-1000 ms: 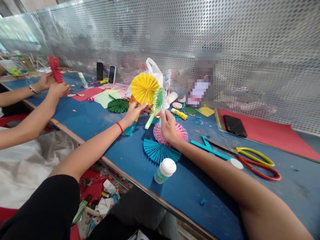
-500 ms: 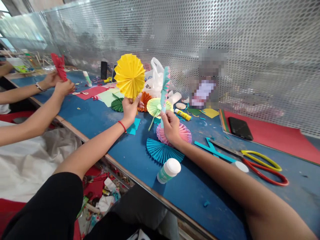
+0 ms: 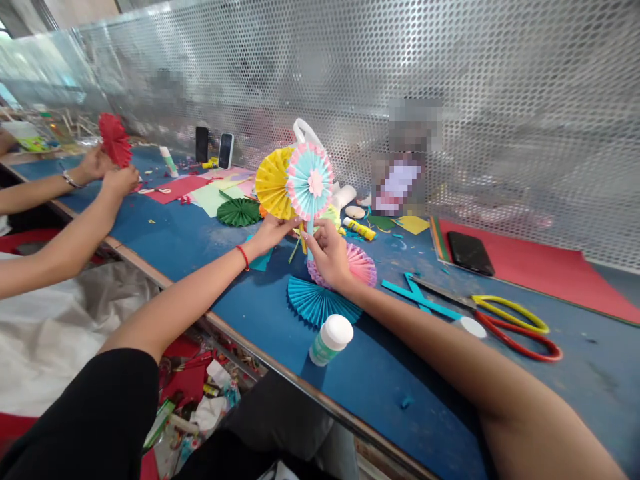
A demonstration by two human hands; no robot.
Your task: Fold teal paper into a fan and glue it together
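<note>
- Right hand [image 3: 330,253]: pinching handle of round light-blue pink-edged pleated-paper fan [image 3: 306,170], raised over blue table [image 3: 260,300].
- Left hand [image 3: 275,233]: pinching round yellow pleated-paper fan [image 3: 273,183] low, partly behind the first.
- Below: blue pleated-paper half-circle [image 3: 320,301]; upright white-capped tube [image 3: 331,340] nearer.

Shared craft workroom by the look of it; school or small workshop, can't tell which. Long blue bench [image 3: 250,300], perforated metal screen [image 3: 350,80] along its back. Lying about: red paper [image 3: 545,273], scissors [image 3: 468,302], yellow glue stick [image 3: 359,229], teal strips [image 3: 415,297]. Yellow pleated fan [image 3: 273,183] held up. Another person's hand [image 3: 121,181] on red pleated paper [image 3: 115,140], same bench. Scraps [image 3: 207,412] heaped below.
</note>
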